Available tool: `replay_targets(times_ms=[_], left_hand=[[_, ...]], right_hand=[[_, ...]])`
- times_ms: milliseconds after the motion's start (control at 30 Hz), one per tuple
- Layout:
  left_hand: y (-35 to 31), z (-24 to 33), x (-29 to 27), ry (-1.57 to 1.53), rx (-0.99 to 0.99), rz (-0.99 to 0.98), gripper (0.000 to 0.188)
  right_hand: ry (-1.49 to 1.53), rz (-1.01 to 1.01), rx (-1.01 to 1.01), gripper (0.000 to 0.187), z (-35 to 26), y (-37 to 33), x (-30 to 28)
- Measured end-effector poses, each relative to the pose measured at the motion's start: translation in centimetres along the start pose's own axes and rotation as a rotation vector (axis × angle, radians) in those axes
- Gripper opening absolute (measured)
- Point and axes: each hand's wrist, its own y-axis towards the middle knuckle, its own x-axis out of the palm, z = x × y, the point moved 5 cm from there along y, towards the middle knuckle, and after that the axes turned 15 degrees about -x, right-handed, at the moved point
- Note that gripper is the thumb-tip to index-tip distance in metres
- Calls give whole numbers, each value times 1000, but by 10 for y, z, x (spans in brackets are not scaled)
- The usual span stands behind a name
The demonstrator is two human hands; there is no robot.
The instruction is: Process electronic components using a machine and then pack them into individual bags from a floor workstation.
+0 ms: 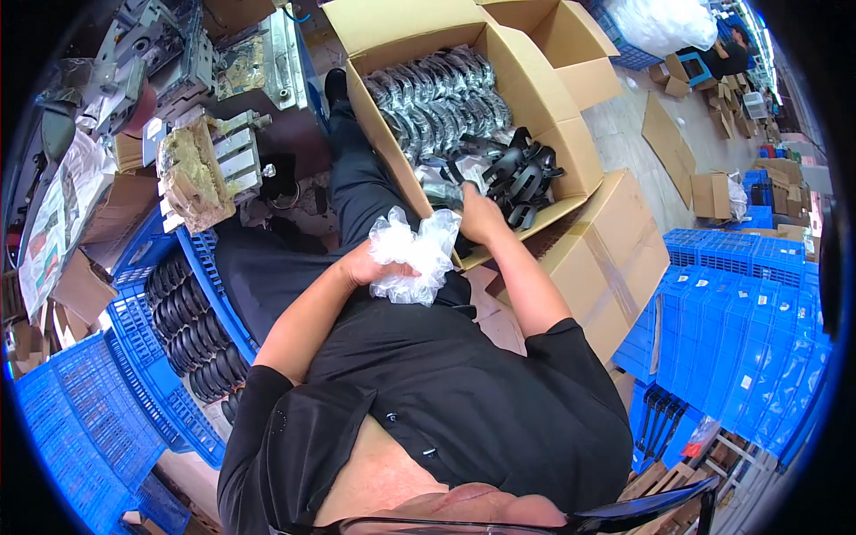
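My left hand (364,264) is closed around a bunch of crumpled clear plastic bags (412,254), held in front of my lap. My right hand (480,217) reaches over the near edge of an open cardboard box (571,147), fingers closed at the end of a black curved plastic part (456,171). Beside it in the box lies a heap of loose black curved parts (526,178), with a clear bag partly under them. Farther in, rows of similar parts in clear wrapping (437,94) are stacked side by side. My right fingertips are partly hidden.
A blue crate (209,267) with rows of black curved parts stands at my left, near a metal machine (236,160). A closed carton (615,259) lies right of the box. Stacked blue crates (731,348) stand farther right. Flat cardboard (669,147) lies on the floor.
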Motion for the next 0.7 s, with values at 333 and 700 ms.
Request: replay_targets(times_ms=[333,700], left_hand=[[-1,1,2,-47,7,-5,33],[-1,4,1,55,5,36,35]], right_hand=[[176,274,-25,31,-3,-42,-39],[407,389,-56,21,23,-61,-58]])
